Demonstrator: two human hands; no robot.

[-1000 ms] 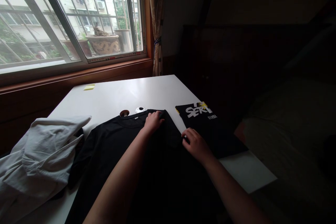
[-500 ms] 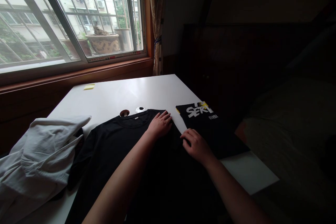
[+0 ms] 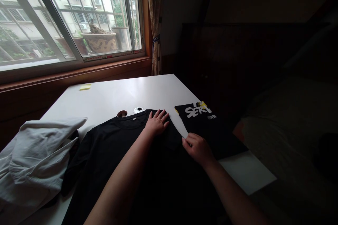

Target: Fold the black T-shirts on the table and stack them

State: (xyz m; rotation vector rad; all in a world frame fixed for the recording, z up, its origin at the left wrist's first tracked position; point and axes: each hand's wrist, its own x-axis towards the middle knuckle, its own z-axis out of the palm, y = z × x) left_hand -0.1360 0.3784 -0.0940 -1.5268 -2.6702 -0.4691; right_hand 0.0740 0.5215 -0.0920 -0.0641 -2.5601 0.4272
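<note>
A black T-shirt (image 3: 105, 147) lies spread on the white table (image 3: 148, 89), its neckline toward the far side. My left hand (image 3: 156, 123) rests flat on the shirt's right shoulder, fingers spread. Near the sleeve's end, my right hand (image 3: 197, 147) is closed in a pinch on the edge of the same shirt. Just beyond the right hand is a folded black garment (image 3: 211, 130) with white lettering and a yellow patch. The lower part of the spread shirt fades into shadow.
A heap of light grey clothing (image 3: 39, 158) sits at the table's left. Two round holes (image 3: 122, 114) show by the neckline, one with a white ring. A yellow sticky note pad (image 3: 85, 87) lies at the far left. Behind are a barred window (image 3: 100, 14) and a curtain (image 3: 155, 42).
My left hand's fingers have spread wider on the shoulder. My right hand has closed into a pinch on the sleeve, whose edge now looks drawn out. The view has shifted slightly.
</note>
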